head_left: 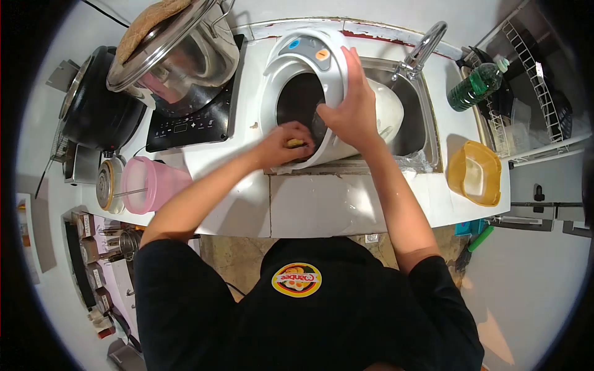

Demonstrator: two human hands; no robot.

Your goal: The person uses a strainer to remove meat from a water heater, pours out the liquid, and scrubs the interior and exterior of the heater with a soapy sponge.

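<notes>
A white appliance housing (pixel 336 80) with a round dark opening and a grey button panel lies tilted over the edge of the steel sink (pixel 433 133). My right hand (pixel 354 105) grips its rim on the right side, thumb toward the opening. At the lower left of the opening, my left hand (pixel 288 145) is closed round a small yellow sponge (pixel 296 143), its fingers just inside the rim. A rounded white part (pixel 385 111) of the appliance rests over the basin.
A faucet (pixel 427 49) rises behind the sink. Right: green bottle (pixel 479 86), yellow tub (pixel 474 173), dish rack (pixel 538 80). Left: induction cooker (pixel 185 128) under a large steel pot (pixel 192 68), black cooker (pixel 102 105), pink container (pixel 154 184), glass jar (pixel 110 185).
</notes>
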